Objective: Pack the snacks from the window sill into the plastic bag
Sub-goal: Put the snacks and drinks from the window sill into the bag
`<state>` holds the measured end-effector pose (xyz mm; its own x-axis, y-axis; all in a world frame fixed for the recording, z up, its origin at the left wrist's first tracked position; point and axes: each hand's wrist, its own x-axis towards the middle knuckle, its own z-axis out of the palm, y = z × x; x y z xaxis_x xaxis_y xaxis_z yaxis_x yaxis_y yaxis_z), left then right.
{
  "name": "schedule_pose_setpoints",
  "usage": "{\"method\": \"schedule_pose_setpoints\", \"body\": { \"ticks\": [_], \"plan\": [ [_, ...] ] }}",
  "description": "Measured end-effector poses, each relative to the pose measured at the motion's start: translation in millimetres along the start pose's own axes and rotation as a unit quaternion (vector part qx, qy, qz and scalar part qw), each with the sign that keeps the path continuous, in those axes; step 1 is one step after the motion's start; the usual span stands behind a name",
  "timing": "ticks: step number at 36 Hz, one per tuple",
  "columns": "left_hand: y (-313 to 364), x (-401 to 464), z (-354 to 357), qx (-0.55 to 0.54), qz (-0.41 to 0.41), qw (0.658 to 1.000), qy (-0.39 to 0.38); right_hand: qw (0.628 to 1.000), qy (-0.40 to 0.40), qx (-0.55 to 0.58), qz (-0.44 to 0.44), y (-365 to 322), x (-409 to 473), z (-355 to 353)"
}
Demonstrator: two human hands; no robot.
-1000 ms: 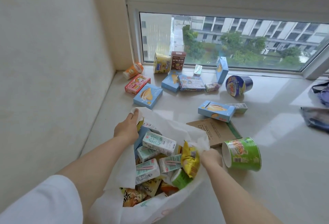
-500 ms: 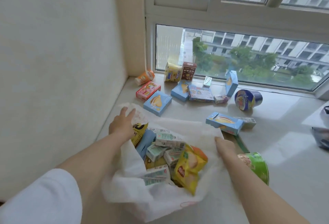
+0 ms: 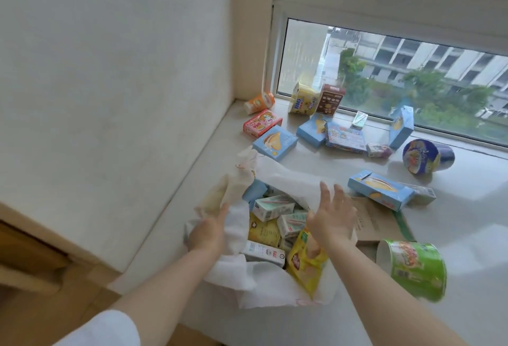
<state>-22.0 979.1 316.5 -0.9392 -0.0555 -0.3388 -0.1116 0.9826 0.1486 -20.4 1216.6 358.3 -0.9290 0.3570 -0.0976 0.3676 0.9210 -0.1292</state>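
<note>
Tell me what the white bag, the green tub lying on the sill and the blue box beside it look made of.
The white crumpled bag looks like thin matte plastic film: it creases softly and shows contents faintly. The green round tub appears to be glossy printed plastic or coated paper; its sheen leaves that open. The long blue rectangular box looks like printed cardboard, with sharp folded edges.

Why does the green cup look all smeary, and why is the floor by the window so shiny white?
Head view: the green cup is smeared by motion blur at the lower right edge; daylight through the window glares off the window sill, washing it pale; the wide lens bends the window frame.
</note>
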Motion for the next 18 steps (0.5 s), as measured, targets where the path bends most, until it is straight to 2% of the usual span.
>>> {"method": "schedule_pose_setpoints", "body": {
  "ticks": [2, 3, 4, 6, 7, 8, 9, 11, 14, 16, 18],
  "plan": [
    [-14, 6, -9, -0.145, -0.051, 0.987, 0.044, 0.999, 0.003, -0.035, -0.041, -5, 0, 3],
    [-21, 9, -17, -0.268, -0.089, 0.957, 0.068, 0.997, 0.004, -0.046, -0.061, -6, 0, 4],
    [-30, 14, -23, -0.392, -0.131, 0.907, 0.082, 0.996, 0.001, -0.049, -0.074, -8, 1, 5],
    [-53, 22, -33, -0.594, -0.239, 0.761, 0.106, 0.996, -0.01, -0.039, -0.084, -10, 1, 8],
    [-66, 23, -34, -0.652, -0.301, 0.69, 0.092, 0.995, -0.015, -0.037, -0.088, -10, 2, 9],
    [-80, 25, -30, -0.673, -0.348, 0.648, 0.079, 0.994, -0.02, -0.044, -0.094, -10, 2, 10],
    [-95, 25, -29, -0.666, -0.377, 0.641, 0.061, 0.993, -0.025, -0.056, -0.1, -10, 2, 12],
    [-113, 26, -32, -0.633, -0.404, 0.659, 0.048, 0.991, -0.029, -0.071, -0.108, -9, 5, 13],
    [-113, 36, -55, -0.596, -0.394, 0.689, 0.123, 0.991, -0.025, -0.065, -0.11, -8, 12, 12],
    [-95, 39, -73, -0.532, -0.367, 0.735, 0.204, 0.991, -0.025, -0.07, -0.107, -9, 16, 12],
    [-62, 38, -83, -0.448, -0.27, 0.821, 0.23, 0.99, -0.03, -0.077, -0.112, -10, 18, 14]
  ]
}}
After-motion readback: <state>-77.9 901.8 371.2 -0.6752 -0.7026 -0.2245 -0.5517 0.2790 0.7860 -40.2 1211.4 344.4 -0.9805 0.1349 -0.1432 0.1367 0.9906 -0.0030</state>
